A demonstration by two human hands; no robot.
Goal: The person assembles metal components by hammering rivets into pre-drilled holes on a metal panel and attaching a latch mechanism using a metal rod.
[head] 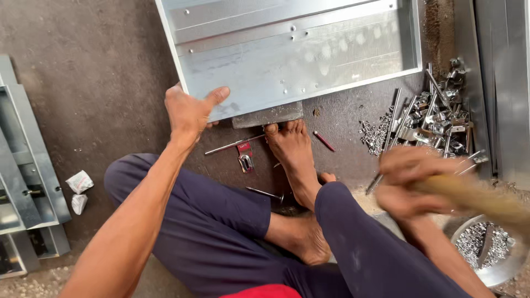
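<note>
I sit on the floor in dark blue trousers, one bare foot [292,152] set against a grey block under a large galvanised sheet-metal tray [292,66]. My left hand [190,110] grips the tray's near left corner, thumb over the rim. My right hand [411,182] is blurred with motion at the right and is closed around a wooden handle [480,198]; the handle's far end is smeared and I cannot tell what tool it is.
A heap of metal rods, brackets and screws [436,118] lies at the right. A round bowl of small screws [488,245] sits at the lower right. Folded metal channels [25,176] lie at the left, with crumpled paper [80,182], loose rods [232,145] and a red-tagged latch [245,157] near my foot.
</note>
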